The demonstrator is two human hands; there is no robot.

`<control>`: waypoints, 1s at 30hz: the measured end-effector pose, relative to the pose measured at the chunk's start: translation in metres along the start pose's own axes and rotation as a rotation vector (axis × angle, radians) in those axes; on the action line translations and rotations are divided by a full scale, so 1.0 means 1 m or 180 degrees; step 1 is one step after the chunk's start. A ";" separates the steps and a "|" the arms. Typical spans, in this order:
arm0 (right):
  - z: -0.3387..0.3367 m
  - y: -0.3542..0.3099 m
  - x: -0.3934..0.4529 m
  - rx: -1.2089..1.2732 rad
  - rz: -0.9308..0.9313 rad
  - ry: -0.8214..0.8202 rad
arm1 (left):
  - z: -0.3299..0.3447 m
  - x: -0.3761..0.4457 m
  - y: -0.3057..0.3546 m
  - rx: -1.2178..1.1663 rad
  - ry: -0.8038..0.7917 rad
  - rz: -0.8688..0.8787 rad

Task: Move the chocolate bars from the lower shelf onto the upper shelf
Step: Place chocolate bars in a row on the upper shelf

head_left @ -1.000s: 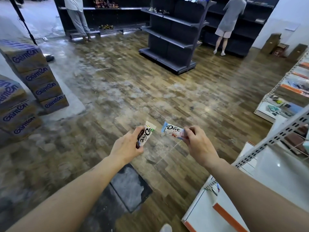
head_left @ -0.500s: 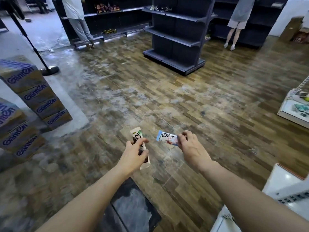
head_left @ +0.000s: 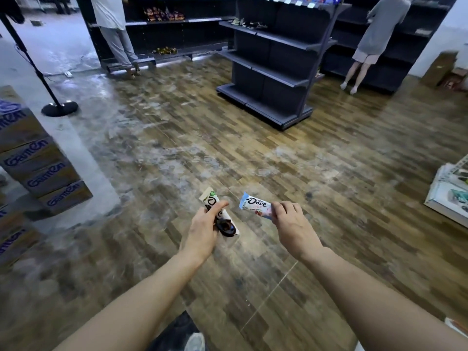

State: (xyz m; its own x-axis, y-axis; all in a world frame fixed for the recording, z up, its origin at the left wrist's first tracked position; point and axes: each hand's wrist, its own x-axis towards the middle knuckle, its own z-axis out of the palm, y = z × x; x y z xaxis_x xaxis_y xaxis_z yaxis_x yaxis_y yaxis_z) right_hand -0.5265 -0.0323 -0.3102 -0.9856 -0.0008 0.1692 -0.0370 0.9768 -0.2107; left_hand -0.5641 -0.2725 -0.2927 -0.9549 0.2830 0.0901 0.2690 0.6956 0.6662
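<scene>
My left hand [head_left: 202,231] grips a cream and dark brown Dove chocolate bar [head_left: 219,214], held roughly upright with the thumb across its front. My right hand [head_left: 291,224] pinches one end of a light blue and pink Dove chocolate bar [head_left: 255,205], which sticks out to the left. Both bars hang in the air over the wooden floor, a short gap between them. A corner of the white shelf unit [head_left: 448,201] with packets on it shows at the right edge.
A dark grey shelving unit [head_left: 276,62] stands ahead in mid floor. Two people [head_left: 114,29] [head_left: 374,39] stand at dark wall shelves in the back. Stacked Gamen cardboard boxes [head_left: 43,171] sit at the left, with a black stand base [head_left: 59,108] behind them.
The view has swung left, away from the white shelf unit, which has slid almost out of sight. The bar in my left hand has turned more upright. Both hands keep their hold.
</scene>
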 end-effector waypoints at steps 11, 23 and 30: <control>0.012 0.006 0.165 -0.0039 0.0131 0.0164 | -0.034 0.200 -0.075 0.2468 -0.0202 0.0804; 0.059 0.077 0.333 0.0077 -0.0023 0.0323 | -0.007 0.378 -0.090 0.2159 -0.0336 0.0885; 0.070 0.155 0.439 0.0232 -0.0074 -0.0097 | 0.016 0.494 -0.075 0.1552 -0.0268 0.0641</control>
State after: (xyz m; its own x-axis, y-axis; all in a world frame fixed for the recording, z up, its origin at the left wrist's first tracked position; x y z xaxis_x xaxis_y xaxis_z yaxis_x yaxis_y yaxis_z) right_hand -0.9764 0.1041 -0.3361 -0.9888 -0.0308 0.1458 -0.0707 0.9583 -0.2769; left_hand -1.0538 -0.1741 -0.3096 -0.8703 0.4807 0.1074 0.4923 0.8425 0.2185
